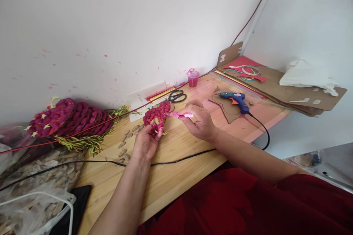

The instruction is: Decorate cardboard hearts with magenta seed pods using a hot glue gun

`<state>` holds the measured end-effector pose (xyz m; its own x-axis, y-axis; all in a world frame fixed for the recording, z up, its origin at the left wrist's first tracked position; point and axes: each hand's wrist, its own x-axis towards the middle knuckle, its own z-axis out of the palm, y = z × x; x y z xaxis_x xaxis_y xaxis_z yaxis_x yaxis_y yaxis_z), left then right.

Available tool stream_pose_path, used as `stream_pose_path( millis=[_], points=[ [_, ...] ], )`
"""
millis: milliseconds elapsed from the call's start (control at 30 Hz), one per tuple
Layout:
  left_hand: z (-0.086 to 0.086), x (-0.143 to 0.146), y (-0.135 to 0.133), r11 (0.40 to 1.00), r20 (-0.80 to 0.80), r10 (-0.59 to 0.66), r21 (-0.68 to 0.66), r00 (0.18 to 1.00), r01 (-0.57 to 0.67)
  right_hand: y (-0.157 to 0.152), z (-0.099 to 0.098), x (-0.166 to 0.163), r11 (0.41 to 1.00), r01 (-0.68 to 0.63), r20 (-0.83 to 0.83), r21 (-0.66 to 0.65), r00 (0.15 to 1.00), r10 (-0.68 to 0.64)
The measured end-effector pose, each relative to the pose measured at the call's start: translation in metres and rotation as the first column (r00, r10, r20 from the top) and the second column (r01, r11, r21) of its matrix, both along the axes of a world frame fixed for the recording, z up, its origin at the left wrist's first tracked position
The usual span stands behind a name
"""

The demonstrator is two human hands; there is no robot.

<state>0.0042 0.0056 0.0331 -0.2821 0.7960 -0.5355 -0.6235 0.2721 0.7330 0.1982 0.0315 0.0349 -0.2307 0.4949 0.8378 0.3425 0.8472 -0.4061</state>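
Pt-hid craft [162,110] in L hand [146,142], unclr brush [174,114]

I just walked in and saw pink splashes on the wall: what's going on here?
The person's left hand holds a bumpy pink piece with some tan showing. The right hand holds a pink-stained brush-like tool at its edge. A cup of pink liquid stands near the wall; similar pieces lie bunched leftward.

We're on a lumpy, magenta-painted craft piece [154,113] in our L hand [146,142], tan shell-like bits showing nr. the fingers; slim pink-and-white stick [174,114] approx. horiz. in our R hand [199,121], pink tip right at piece's R edge.
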Motion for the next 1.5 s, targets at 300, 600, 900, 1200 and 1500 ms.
stream_pose_path(
  millis=[300, 600, 900, 1200, 1500],
  points=[
    [-0.002, -0.002, 0.0, 1.0, 0.056, 0.009, -0.006, 0.998, -0.008, 0.0, 0.0, -0.001, 1.0, 0.021, 0.013, -0.007, 1.0, -0.02],
    [0.0, 0.0, -0.001, 1.0, 0.02, 0.007, 0.026, 1.0, -0.008, 0.0, 0.0, 0.0, 1.0, 0.026, 0.002, -0.003, 1.0, -0.026],
    [-0.009, -0.002, -0.001, 0.989, -0.024, -0.014, 0.15, 1.0, 0.018, 0.001, 0.002, -0.001, 1.0, -0.001, -0.014, 0.009, 1.0, 0.001],
    [-0.013, -0.002, 0.0, 0.971, -0.057, -0.047, 0.231, 0.997, 0.059, -0.001, 0.003, 0.001, 0.998, 0.01, -0.024, -0.059, 1.0, -0.011],
    [-0.011, -0.002, 0.0, 0.983, -0.028, -0.025, 0.181, 0.999, 0.03, 0.001, 0.003, 0.002, 0.995, -0.017, -0.062, -0.098, 0.998, 0.011]
  ],
)
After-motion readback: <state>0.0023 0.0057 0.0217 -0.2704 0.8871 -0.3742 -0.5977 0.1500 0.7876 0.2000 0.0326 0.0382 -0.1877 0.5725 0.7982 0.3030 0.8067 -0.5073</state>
